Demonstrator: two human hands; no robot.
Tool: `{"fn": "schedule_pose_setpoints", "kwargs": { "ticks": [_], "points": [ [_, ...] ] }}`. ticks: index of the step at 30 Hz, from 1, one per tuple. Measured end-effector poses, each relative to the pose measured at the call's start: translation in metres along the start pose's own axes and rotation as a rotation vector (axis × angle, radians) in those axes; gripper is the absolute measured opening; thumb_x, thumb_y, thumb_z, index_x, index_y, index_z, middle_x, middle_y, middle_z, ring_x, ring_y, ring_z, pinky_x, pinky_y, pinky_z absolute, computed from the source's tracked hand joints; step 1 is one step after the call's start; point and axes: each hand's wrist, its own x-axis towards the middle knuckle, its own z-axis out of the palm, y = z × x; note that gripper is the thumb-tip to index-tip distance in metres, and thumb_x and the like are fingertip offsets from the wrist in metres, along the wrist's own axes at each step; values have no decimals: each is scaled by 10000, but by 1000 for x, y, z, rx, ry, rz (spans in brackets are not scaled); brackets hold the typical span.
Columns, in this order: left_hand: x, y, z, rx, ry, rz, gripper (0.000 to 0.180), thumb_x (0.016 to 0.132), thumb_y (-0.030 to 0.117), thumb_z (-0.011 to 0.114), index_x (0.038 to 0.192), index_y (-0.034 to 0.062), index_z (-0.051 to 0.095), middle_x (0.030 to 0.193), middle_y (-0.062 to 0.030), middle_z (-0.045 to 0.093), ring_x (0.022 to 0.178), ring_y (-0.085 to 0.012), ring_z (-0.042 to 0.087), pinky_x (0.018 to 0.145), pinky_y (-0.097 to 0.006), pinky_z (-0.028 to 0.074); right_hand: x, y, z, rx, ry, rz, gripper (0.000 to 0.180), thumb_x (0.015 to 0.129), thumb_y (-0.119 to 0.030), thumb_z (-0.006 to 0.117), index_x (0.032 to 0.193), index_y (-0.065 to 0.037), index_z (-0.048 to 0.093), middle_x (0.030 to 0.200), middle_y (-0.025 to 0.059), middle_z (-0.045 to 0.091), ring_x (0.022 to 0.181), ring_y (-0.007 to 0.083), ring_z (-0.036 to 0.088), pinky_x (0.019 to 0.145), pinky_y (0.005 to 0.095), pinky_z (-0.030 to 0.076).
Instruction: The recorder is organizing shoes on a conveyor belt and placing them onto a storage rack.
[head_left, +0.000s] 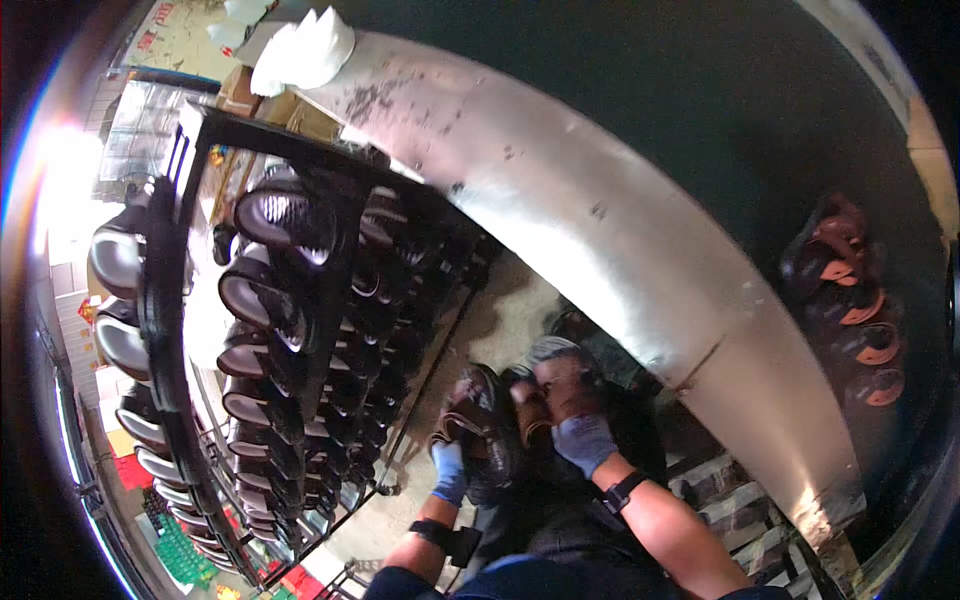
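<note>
Both my hands wear blue gloves stained brown at the fingers. My left hand [452,462] grips a dark shoe upper [483,412] from below. My right hand [575,410] closes on the same shoe from the right, fingers at a brown part of it [530,410]. The shoe is held low in front of me, below the curved metal edge of a large machine [620,230]. Black bands sit on both wrists.
A tall black rack [300,330] loaded with several dark shoes on lasts stands to my left. More shoes with orange soles [860,320] lie on the dark surface at the right. White cloth [300,50] rests on top at the back. Concrete floor shows below.
</note>
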Motion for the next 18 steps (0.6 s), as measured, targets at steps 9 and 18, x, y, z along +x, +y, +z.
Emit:
{"fn": "schedule_pose_setpoints", "kwargs": {
  "ticks": [9, 18],
  "points": [
    [204, -213, -39, 525, 184, 351, 316, 838, 323, 535, 1033, 84, 600, 888, -60, 625, 770, -209, 600, 643, -335, 495, 76, 70, 241, -26, 155, 154, 294, 782, -288, 568, 853, -13, 644, 835, 236, 625, 785, 398, 601, 721, 488, 471],
    [365, -262, -54, -621, -97, -132, 334, 910, 169, 511, 1210, 21, 513, 1167, -50, 540, 1028, -183, 513, 928, -288, 400, 271, 33, 393, 129, 61, 86, 259, 786, -261, 585, 954, -65, 609, 886, 165, 629, 813, 335, 604, 721, 435, 482]
  ]
}}
